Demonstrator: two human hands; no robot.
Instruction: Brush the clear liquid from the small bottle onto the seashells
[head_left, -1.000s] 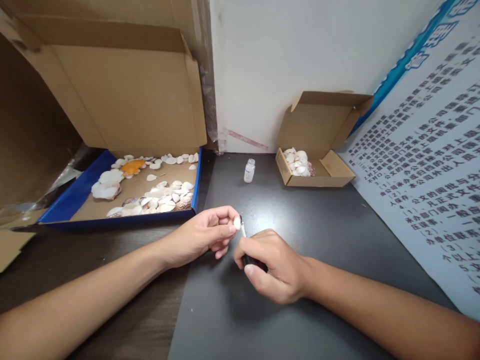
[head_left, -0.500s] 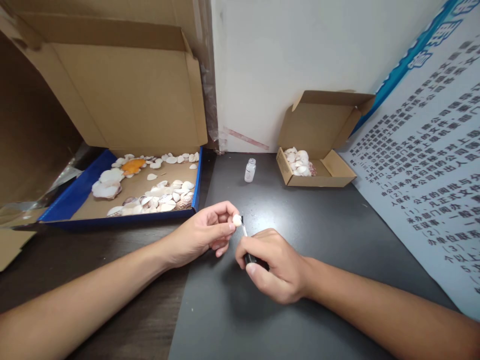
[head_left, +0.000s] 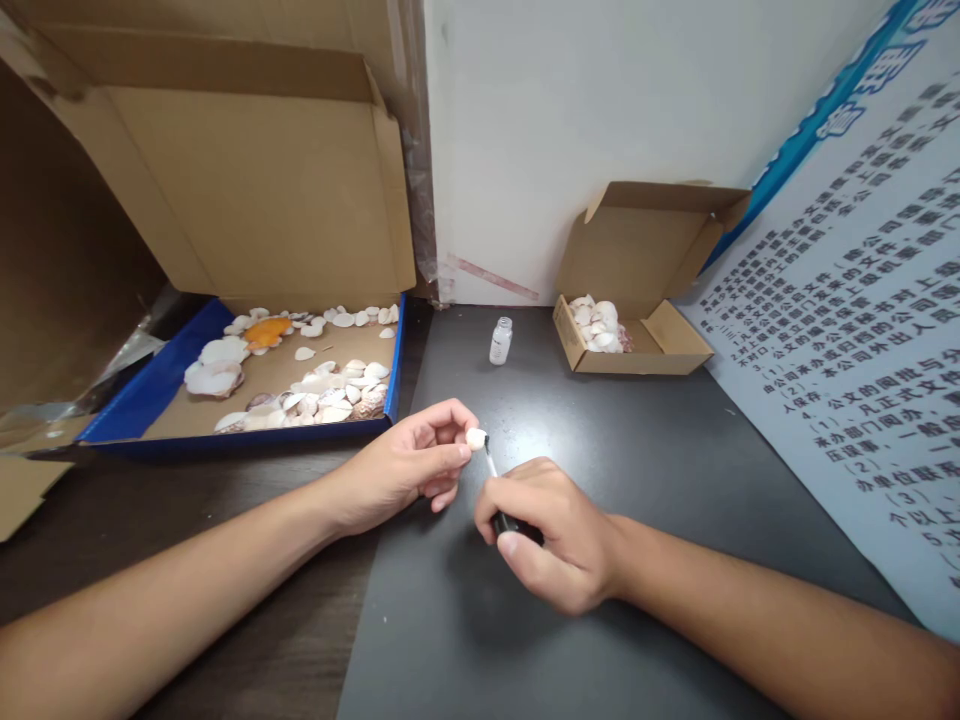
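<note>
Between the thumb and fingers of my left hand (head_left: 424, 455) is a small white seashell (head_left: 475, 439). My right hand (head_left: 551, 535) is closed around the black cap of a small applicator brush (head_left: 491, 462). The brush has a pale stem and a dark tip, which is at the right edge of the shell; I cannot tell whether they touch. Beyond my hands, a small uncapped clear bottle (head_left: 500, 342) with a white label stands upright on the dark table (head_left: 637, 480).
At the left, an open blue-edged cardboard box (head_left: 330, 432) holds many shells, one of them orange (head_left: 268, 332). A smaller open cardboard box (head_left: 645, 360) with white shells (head_left: 598, 322) stands at the back right. A printed board (head_left: 840, 330) leans along the right side.
My right hand and the brush have shifted slightly to the right. The shell in my left hand has barely moved. Bottle and boxes stay in place.
</note>
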